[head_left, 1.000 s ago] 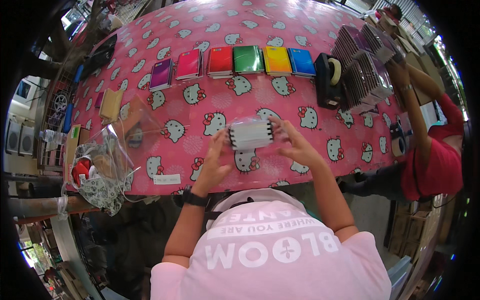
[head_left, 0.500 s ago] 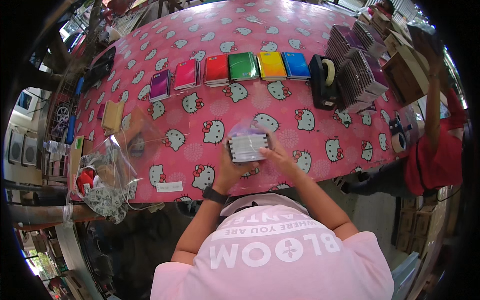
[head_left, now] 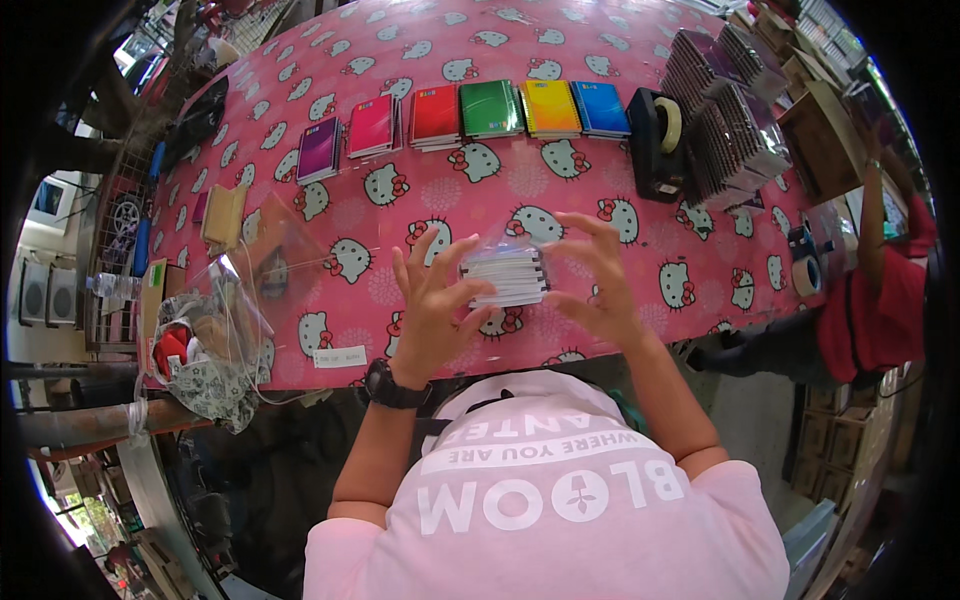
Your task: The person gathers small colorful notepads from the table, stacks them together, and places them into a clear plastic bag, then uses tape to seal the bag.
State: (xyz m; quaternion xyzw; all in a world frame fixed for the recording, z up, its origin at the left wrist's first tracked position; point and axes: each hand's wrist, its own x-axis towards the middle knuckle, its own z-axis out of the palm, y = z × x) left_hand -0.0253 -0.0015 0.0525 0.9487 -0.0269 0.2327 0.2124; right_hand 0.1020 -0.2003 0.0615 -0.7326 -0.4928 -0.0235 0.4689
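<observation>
A small stack of notebooks (head_left: 503, 278), white page edges toward me, stands on the pink table in front of me, with what looks like clear plastic about its top. Beside the stack's left end is my left hand (head_left: 432, 305), fingers spread and thumb apart. My right hand (head_left: 600, 285) curves around the right end, its fingers likewise apart. Neither hand grips the stack; whether a fingertip brushes it I cannot tell. Beyond lies a row of small notebooks: purple (head_left: 319, 150), pink (head_left: 372, 126), red (head_left: 435, 117), green (head_left: 490, 108), yellow (head_left: 550, 108) and blue (head_left: 601, 108).
A black tape dispenser (head_left: 655, 150) stands right of the row, beside tall stacks of wrapped notebooks (head_left: 735, 145). At left are a clear plastic bag (head_left: 245, 290), a tan block (head_left: 224, 217) and a white paper strip (head_left: 340, 357). A person in red (head_left: 875, 320) is at far right.
Both hands have let go of the notebook stack and spread apart to either side. The stack has been set down on the table. The view has shifted slightly.
</observation>
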